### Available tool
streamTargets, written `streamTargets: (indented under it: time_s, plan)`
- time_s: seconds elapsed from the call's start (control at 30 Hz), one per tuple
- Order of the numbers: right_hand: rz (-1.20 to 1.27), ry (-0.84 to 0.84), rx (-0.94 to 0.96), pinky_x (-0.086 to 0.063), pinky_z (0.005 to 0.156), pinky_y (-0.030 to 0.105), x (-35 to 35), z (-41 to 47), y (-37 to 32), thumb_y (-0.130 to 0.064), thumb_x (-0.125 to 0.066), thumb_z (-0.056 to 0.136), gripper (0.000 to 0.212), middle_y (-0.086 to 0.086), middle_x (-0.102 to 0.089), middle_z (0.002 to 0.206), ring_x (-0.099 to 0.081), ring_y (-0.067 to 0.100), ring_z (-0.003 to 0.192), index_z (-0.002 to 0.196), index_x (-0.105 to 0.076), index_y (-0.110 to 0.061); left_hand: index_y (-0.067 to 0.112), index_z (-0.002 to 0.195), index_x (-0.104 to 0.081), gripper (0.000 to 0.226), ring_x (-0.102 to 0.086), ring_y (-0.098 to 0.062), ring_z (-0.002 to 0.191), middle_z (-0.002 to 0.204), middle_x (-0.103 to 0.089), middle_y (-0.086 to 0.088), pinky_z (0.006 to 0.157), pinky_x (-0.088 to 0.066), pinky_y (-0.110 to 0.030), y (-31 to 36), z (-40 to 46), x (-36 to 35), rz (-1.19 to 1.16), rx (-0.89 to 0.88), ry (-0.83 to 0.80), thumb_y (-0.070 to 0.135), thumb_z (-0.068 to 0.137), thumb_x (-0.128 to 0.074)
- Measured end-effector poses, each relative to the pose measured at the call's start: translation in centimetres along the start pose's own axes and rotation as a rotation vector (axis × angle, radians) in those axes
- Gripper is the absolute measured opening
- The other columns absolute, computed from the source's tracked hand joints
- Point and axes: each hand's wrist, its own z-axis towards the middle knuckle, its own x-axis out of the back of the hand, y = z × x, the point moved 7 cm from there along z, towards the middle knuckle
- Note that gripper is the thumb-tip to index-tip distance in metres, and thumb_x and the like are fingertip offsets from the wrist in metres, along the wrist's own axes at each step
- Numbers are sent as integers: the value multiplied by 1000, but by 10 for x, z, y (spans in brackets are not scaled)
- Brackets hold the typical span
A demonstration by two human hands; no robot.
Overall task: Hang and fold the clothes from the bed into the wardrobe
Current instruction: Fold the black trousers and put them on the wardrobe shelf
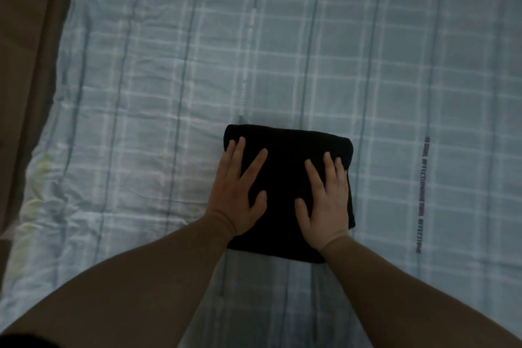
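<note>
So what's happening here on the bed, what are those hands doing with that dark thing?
A person is folding laundry. Both hands, the left hand and the right hand, lie flat with fingers spread on a black garment folded into a compact square, pressing it down. It rests on the pale blue checked bedsheet. No wardrobe or other clothes show in this view, so the piece is folded but not yet put away.

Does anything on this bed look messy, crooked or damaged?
Nothing serious. The black garment is folded into a neat block, with the left hand and right hand lying flat on it. The checked sheet is wrinkled, most near its left edge, where faint yellowish marks show; the light is too dim to identify them.
</note>
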Motion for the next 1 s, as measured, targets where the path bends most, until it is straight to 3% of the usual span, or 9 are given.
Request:
streamTargets:
  time_s: [0.2, 0.4, 0.6, 0.67, 0.7, 0.77, 0.87, 0.93, 1.0]
  plan:
    - [8, 7, 22, -17, 118, 62, -1, 2, -1, -41, -45, 91, 69, 15, -13, 165, -5, 36, 152, 155, -24, -25, 23, 156, -24, 73, 4, -30, 153, 166, 0, -12, 121, -12, -51, -4, 2, -1, -37, 3, -24, 36, 88, -49]
    - [0, -4, -8, -15, 121, 57, 6, -2, -5, -44, -44, 93, 68, 7, -9, 166, -1, 28, 154, 156, -24, -27, 31, 156, -19, 71, 6, -21, 153, 166, 2, -4, 123, -11, -46, 1, -3, 6, -45, 25, -16, 40, 91, -44]
    - [-64, 74, -63, -12, 123, 52, 31, -18, -15, -52, -40, 94, 67, 0, -11, 166, -3, 19, 154, 156, -22, -32, 36, 156, -17, 69, 6, -6, 151, 166, 1, 7, 120, -14, -30, 13, -22, 24, -72, 97, 143, 45, 93, -44]
    - [-191, 123, -198, -7, 122, 56, 36, -34, -10, -58, -35, 96, 65, -1, -6, 167, -3, 21, 154, 156, -16, -40, 45, 155, -12, 72, -4, -14, 152, 165, 7, 13, 111, -31, -31, 15, -33, 27, -51, 187, 169, 48, 93, -49]
    - [-201, 114, -289, -8, 121, 58, 35, -42, -6, -63, -31, 96, 66, -3, -2, 167, -2, 24, 154, 155, -10, -45, 50, 153, -9, 74, -19, -20, 149, 164, 10, 16, 104, -42, -35, 16, -38, 28, -47, 238, 167, 51, 92, -50]
    - [-76, 67, -405, -17, 119, 59, 29, -54, 0, -70, -29, 92, 70, -8, 6, 167, -5, 32, 152, 153, 0, -52, 55, 151, -5, 74, -51, -21, 126, 163, 12, 19, 82, -52, -35, 20, -45, 29, -37, 303, 134, 56, 92, -50]
    - [148, 7, -363, -28, 116, 57, 26, -57, -4, -72, -37, 89, 76, -11, 12, 166, -16, 34, 149, 151, 4, -55, 56, 151, -3, 72, -62, -16, 101, 164, 14, 17, 71, -41, -26, 22, -51, 31, -82, 376, 71, 58, 94, -47]
    - [226, -56, -329, -31, 115, 55, 27, -60, -8, -73, -44, 87, 83, -11, 15, 165, -19, 33, 149, 151, 4, -55, 55, 151, -3, 70, -61, -15, 102, 164, 13, 16, 73, -39, -24, 23, -55, 33, -106, 408, 36, 58, 95, -46]
    - [320, -118, -342, -33, 114, 51, 27, -69, -11, -70, -53, 85, 86, -13, 14, 165, -22, 29, 149, 152, 0, -55, 55, 151, -6, 68, -56, -15, 116, 164, 11, 17, 80, -38, -24, 25, -65, 34, -141, 447, 6, 58, 96, -46]
